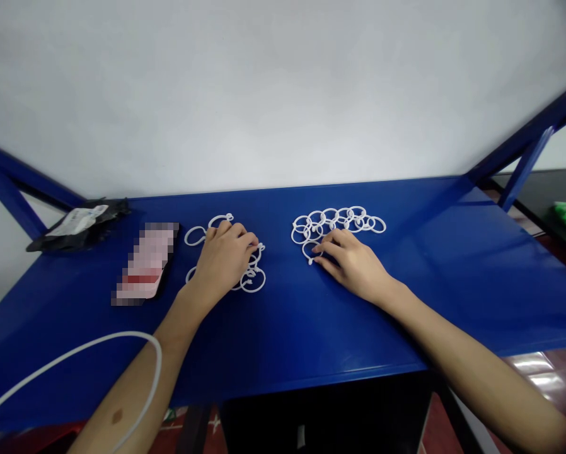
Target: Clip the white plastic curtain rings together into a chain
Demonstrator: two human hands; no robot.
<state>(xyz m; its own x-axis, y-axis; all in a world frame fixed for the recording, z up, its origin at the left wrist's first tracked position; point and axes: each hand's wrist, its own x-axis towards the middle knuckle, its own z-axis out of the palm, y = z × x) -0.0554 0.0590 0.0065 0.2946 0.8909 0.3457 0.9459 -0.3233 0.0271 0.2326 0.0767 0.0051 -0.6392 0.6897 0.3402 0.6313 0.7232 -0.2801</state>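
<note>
My left hand (224, 261) lies palm down over a loose group of white plastic rings (253, 280), hiding part of them. Its fingers curve over the rings, and I cannot tell whether they grip any. My right hand (352, 261) is at the near edge of a tangled cluster of linked white rings (334, 221). Its thumb and fingers close on one white plastic ring (306, 249) with a small knob at its end.
The rings lie on a blue metal table (302, 328) against a white wall. To the left are a blurred pink packet (145, 261) and a black bag with a white label (77, 224). A white cable (75, 366) curves near my left forearm.
</note>
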